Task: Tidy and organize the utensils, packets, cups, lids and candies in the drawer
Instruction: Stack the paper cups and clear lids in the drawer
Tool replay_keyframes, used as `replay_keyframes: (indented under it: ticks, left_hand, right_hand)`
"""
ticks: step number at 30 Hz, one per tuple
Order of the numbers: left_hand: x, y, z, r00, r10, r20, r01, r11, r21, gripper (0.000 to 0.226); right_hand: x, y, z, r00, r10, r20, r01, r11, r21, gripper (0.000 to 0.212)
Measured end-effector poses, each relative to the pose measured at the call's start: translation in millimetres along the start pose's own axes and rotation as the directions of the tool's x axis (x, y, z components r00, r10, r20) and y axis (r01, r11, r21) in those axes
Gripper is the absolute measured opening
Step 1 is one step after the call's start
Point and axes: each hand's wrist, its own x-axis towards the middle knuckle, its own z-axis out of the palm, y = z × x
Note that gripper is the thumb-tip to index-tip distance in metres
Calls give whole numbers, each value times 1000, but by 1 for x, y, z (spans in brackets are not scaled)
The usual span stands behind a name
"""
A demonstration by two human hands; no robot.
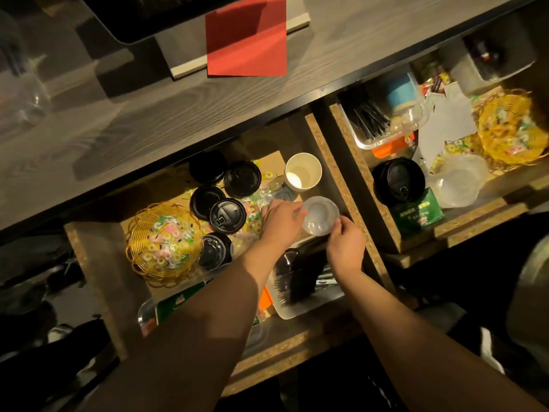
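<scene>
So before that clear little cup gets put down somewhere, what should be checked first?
1. Clear cup held by both hands, left hand and right hand: ok.
2. Cup empty: cannot tell.
3. White paper cup upright: ok.
4. Black lids gathered in one stack: not ok, spread about.
5. Candies all in the gold basket: not ok, some lie loose near the lids.
</scene>
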Motion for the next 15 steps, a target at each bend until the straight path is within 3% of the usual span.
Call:
replay_keyframes:
  ticks: [7,11,15]
  left_hand:
    - [19,-5,5,1000,7,30,-9,998,69,33]
    - [23,-12,7,1000,5,-8,-5,1000,-12,30]
    - [25,-18,13,1000,1,-1,-1,1000,-1,28]
  right_hand:
    - [9,-8,12,990,106,-92,-109,994,-26,30]
    - [9,-8,20,987,122,-102,-118,992,45,28]
    - [14,-11,23,969,215,-120,-216,976,3,29]
